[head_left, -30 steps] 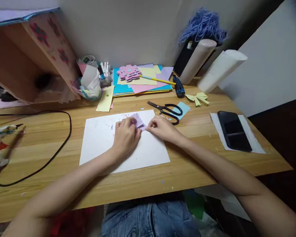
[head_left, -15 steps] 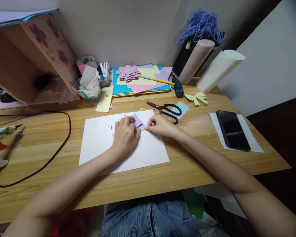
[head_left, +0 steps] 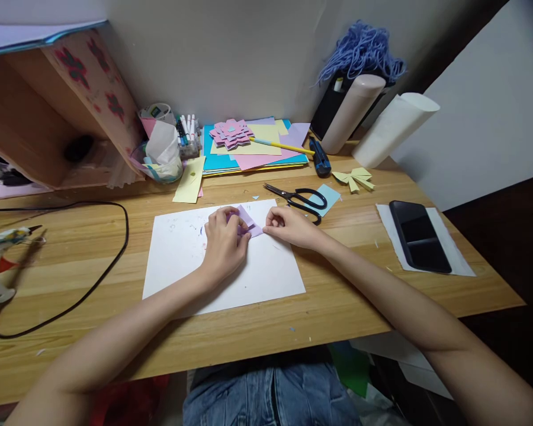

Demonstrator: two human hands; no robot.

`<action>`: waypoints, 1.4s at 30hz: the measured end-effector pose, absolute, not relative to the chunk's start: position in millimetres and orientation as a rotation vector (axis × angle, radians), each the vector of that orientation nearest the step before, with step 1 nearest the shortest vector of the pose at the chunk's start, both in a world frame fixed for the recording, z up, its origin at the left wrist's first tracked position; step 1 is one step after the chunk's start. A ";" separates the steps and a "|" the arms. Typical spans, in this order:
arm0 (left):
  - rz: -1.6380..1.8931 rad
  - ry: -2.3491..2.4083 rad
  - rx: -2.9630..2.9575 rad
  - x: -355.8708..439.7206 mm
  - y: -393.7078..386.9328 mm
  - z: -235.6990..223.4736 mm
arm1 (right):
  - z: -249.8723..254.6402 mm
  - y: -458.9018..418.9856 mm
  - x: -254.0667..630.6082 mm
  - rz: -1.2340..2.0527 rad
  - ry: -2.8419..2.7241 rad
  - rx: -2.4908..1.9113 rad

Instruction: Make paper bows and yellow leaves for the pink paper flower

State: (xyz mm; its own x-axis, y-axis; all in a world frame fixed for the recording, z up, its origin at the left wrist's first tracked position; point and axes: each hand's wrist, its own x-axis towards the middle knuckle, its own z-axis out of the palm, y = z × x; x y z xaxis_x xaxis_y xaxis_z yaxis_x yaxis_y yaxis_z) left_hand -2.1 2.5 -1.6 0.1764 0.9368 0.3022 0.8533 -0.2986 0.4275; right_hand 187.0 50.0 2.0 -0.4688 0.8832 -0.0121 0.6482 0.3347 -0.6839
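A small folded piece of purple paper point(head_left: 252, 228) lies over a white sheet point(head_left: 173, 266) on the wooden desk. My left hand point(head_left: 225, 239) is closed on its left side, fingers curled and thumb against the near edge; part of the paper is hidden under them. At the right corner of the purple paper, my right hand point(head_left: 288, 226) pinches the tip between thumb and forefinger. Black-handled scissors point(head_left: 295, 198) lie just beyond my right hand, partly over a light blue paper piece point(head_left: 328, 198).
A glue gun point(head_left: 0, 260) with its looping black cord sits at left. Behind are a pen holder point(head_left: 189, 133), a pink paper flower point(head_left: 231, 134) on stacked coloured paper, a utility knife point(head_left: 320, 157) and a yellow paper bow point(head_left: 354, 179). A phone point(head_left: 420, 236) rests at right.
The left fingers have shifted slightly on the purple paper, with the thumb drawn back a little to the left. The right hand keeps its pinch at the corner. The view has tilted slightly.
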 end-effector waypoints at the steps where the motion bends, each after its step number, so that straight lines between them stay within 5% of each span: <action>1: 0.776 1.752 2.283 -1.9 2.3 -1.5 | 2.1 48.5 188.0 0.825 -2.289 -1.222; 6: 0.766 1.738 2.275 -1.4 2.0 -1.7 | -0.6 43.5 188.0 0.258 -2.596 -0.581; 12: 0.753 1.706 2.280 -1.5 2.2 -2.4 | -3.8 45.9 184.5 -0.142 -2.724 -0.415; 42: 0.697 1.623 2.305 -6.8 2.9 -0.9 | -0.6 46.1 178.1 -0.234 -2.821 -0.306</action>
